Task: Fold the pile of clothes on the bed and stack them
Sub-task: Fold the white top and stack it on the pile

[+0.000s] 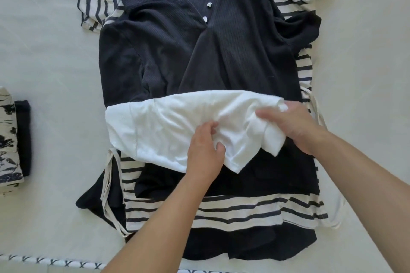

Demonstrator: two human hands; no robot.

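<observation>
White garment (168, 126) gripped by two hands: left hand (205, 150), right hand (295, 126).

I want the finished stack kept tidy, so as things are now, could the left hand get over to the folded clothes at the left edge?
Probably yes. Bare bed sheet lies between the left hand and the folded clothes, but that hand grips the white garment and must release it first.

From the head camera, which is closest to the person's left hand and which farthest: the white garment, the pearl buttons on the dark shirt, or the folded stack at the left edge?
1. White garment: the left hand is pinching it, mid-pile.
2. Pearl buttons: up near the collar of the dark shirt, beyond the hand.
3. Folded stack: far off at the bed's left edge.
</observation>
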